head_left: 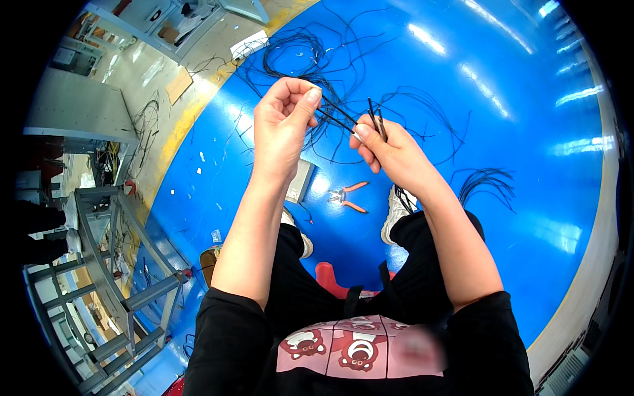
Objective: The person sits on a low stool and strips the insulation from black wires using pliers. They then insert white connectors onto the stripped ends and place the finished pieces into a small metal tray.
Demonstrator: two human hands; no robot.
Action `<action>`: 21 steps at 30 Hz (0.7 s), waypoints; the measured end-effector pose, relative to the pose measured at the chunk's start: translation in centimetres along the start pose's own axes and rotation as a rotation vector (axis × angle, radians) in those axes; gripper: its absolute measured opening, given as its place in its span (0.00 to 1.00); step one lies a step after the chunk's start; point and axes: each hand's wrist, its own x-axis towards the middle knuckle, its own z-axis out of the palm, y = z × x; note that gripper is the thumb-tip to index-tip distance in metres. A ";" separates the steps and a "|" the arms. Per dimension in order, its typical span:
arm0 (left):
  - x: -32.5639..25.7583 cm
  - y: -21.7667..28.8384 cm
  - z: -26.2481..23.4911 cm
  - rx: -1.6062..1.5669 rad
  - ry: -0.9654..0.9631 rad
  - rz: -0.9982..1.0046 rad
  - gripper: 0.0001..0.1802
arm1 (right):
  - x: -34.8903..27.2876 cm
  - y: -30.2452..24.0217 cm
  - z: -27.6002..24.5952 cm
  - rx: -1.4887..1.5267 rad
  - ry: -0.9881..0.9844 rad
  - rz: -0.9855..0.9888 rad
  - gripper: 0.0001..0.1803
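Note:
My left hand (281,125) is raised above the blue floor, thumb and forefinger pinching thin black cables (337,120). Two lengths of them stretch across the gap to my right hand (399,155). That hand is closed around a small bunch of black cables, whose cut ends (374,113) stick up past the thumb. Small pale bits show at the fingertips of both hands, too small to make out. Below the hands, pliers with orange handles (354,206) lie spread on the floor, beside a grey box-shaped block (300,181).
A tangled heap of black cables (290,56) covers the floor ahead, with loose strands trailing right. Another cable bundle (489,185) lies by my right leg. A grey metal frame (109,264) stands at left, near a cardboard piece (178,86). A red seat (327,277) shows between my legs.

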 end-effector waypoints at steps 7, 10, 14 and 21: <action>-0.4 -0.3 0.5 -0.026 0.020 0.002 0.07 | 0.5 -0.2 0.3 -0.012 -0.080 -0.087 0.19; 0.0 -0.3 -0.4 -0.070 0.077 0.021 0.07 | 0.1 -0.4 0.3 -0.092 -0.073 -0.042 0.19; 0.0 -0.7 -1.0 -0.073 0.058 -0.054 0.07 | 0.1 0.4 0.5 0.074 0.010 -0.114 0.18; -1.0 -1.1 0.7 -0.059 -0.048 -0.099 0.06 | 0.5 -0.5 0.6 0.106 -0.065 -0.286 0.20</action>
